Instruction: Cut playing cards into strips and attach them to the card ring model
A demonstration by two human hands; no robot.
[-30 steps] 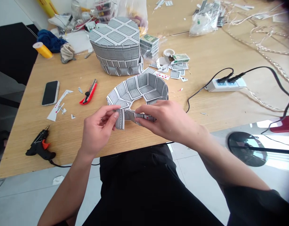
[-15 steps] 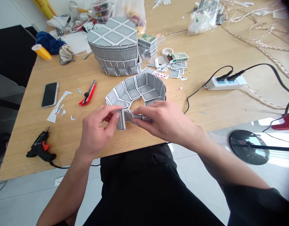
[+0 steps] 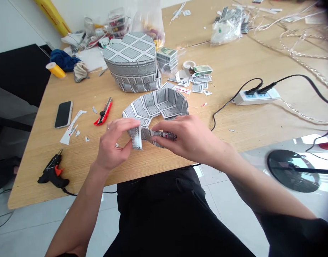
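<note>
1. Stretching over the desk (image 3: 220, 135), both forearms slant inward toward each other.
2. The card ring (image 3: 150, 102) sits on the desk, just beyond both hands, its near wall between them.
3. The right hand (image 3: 189, 137), palm down, pinches that wall.
4. The left hand (image 3: 113, 142), fingers curved above a lowered thumb, grips the folded card (image 3: 136, 138) by its edges.

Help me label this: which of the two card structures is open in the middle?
The nearer ring, which the right hand holds; table shows through its centre. The farther structure has a diamond-patterned top.
</note>
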